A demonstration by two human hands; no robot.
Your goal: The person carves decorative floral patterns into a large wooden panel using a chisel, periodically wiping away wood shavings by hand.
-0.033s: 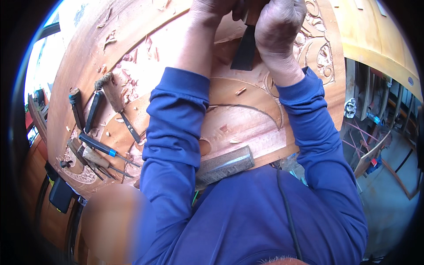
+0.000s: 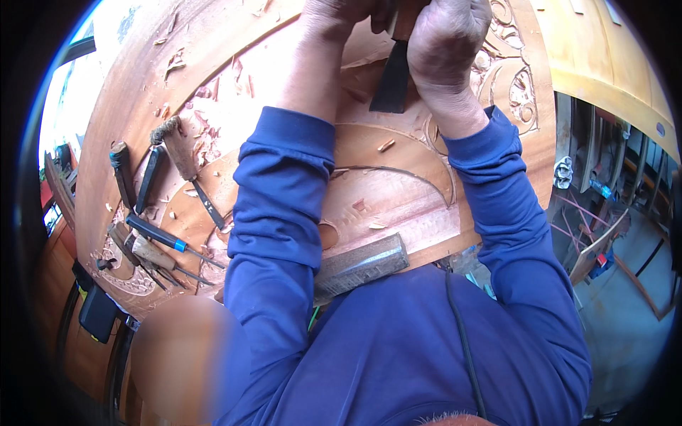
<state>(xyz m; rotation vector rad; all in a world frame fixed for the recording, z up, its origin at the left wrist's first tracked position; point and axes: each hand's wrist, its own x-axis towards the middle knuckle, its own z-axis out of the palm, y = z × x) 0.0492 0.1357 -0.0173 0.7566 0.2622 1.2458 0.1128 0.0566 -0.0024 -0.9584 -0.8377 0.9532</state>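
Note:
At the top edge of the view, my right hand [image 2: 449, 44] is closed beside the wooden handle of a broad chisel [image 2: 392, 82], gripping it. Its dark flat blade widens toward me over the carved wooden panel [image 2: 398, 145]. My left hand [image 2: 344, 11] is also closed, its fingertips against the same handle; the picture's edge cuts off part of both hands. Under the blade, the panel has a carved curved outline and pale hollowed ground. A small curled wood chip [image 2: 386, 145] lies nearer to me.
Several carving tools lie left of my forearms, among them a wooden-handled chisel [image 2: 181, 153] and a blue-and-black-handled tool [image 2: 158, 233]. A grey rectangular block [image 2: 361, 268] rests at the panel's near edge. Shavings [image 2: 206, 145] litter the left side. A yellowish board [image 2: 604, 64] stands at the far right.
My left forearm has shifted very slightly to the left. Both hands keep their hold on the chisel, whose blade has barely moved.

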